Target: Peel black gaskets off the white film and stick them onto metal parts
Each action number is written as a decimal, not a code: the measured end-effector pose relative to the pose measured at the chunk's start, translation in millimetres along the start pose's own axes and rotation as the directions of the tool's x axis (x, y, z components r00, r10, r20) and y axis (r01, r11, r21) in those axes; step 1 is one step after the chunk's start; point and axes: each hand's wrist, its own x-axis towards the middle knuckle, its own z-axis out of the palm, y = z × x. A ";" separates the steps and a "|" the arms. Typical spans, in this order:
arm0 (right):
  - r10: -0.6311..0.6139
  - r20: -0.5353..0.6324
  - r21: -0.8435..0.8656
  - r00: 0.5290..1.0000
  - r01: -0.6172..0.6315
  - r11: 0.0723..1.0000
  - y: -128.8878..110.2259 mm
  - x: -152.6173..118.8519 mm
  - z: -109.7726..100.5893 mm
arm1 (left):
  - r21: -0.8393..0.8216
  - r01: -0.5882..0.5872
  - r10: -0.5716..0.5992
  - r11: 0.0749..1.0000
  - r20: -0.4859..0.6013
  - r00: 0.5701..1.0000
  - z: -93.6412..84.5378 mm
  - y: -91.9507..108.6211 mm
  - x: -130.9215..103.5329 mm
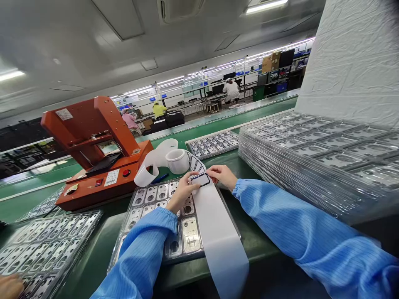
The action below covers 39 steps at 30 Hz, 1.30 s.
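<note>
My left hand (181, 192) and my right hand (222, 174) meet over a white backing strip (218, 236) that runs from a small roll (177, 160) down over a clear tray (146, 199) of metal parts. Both hands pinch a thin black frame-shaped sticker (201, 179) at the strip's upper end, left fingers on its left side, right fingers on its right. Both arms wear blue sleeves. The tray lies on the green bench right under my hands.
An orange press machine (96, 149) stands at the left. A tall stack of clear trays (311, 162) fills the right, another tray (213, 143) lies behind, more trays (40, 245) at lower left beside someone's hand (9, 285). Other workers sit far back.
</note>
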 end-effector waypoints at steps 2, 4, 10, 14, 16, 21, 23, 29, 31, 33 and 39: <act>-0.020 -0.042 -0.013 0.999 0.019 1.000 -1.3 -2.0 0.8 | -0.016 -0.002 0.002 1.000 -0.004 1.000 0.2 0.1 -0.7; -0.045 -0.080 -0.023 0.996 0.043 0.999 -3.1 -3.8 1.6 | -0.032 -0.007 0.006 0.999 -0.007 1.000 0.7 0.1 -1.5; -0.125 -0.092 -0.065 0.988 0.119 0.991 -8.9 -8.1 3.6 | -0.043 -0.026 0.026 0.999 -0.004 1.000 1.7 -0.7 -2.7; -0.156 -0.080 -0.128 0.984 0.145 0.981 -9.3 -9.7 3.5 | -0.017 -0.037 0.037 0.999 -0.015 0.999 1.8 -1.6 -2.0; -0.172 -0.078 -0.169 0.982 0.157 0.973 -9.3 -10.6 2.7 | -0.007 -0.046 0.045 0.999 -0.026 0.999 2.2 -2.2 -1.8; -0.240 -0.091 -0.285 0.967 0.206 0.936 -11.7 -13.8 1.2 | 0.037 -0.071 0.073 0.997 -0.073 0.995 3.4 -3.9 -1.0; -0.291 -0.109 -0.329 0.951 0.241 0.913 -12.8 -15.1 1.4 | 0.067 -0.079 0.084 0.995 -0.081 0.993 3.6 -4.0 -0.5; -0.485 -0.154 -0.444 0.861 0.379 0.812 -13.4 -18.6 2.8 | 0.145 -0.110 0.127 0.983 -0.108 0.986 4.1 -3.4 -1.1; -0.532 -0.148 -0.469 0.834 0.415 0.780 -12.4 -19.3 3.5 | 0.156 -0.118 0.138 0.981 -0.124 0.983 4.3 -3.4 -1.5; -0.570 -0.136 -0.485 0.810 0.447 0.751 -11.0 -19.7 4.4 | 0.165 -0.125 0.147 0.978 -0.131 0.980 4.3 -3.3 -1.2; -0.658 -0.107 -0.501 0.745 0.531 0.683 -9.3 -21.5 8.6 | 0.230 -0.148 0.181 0.962 -0.131 0.975 3.0 -5.5 2.9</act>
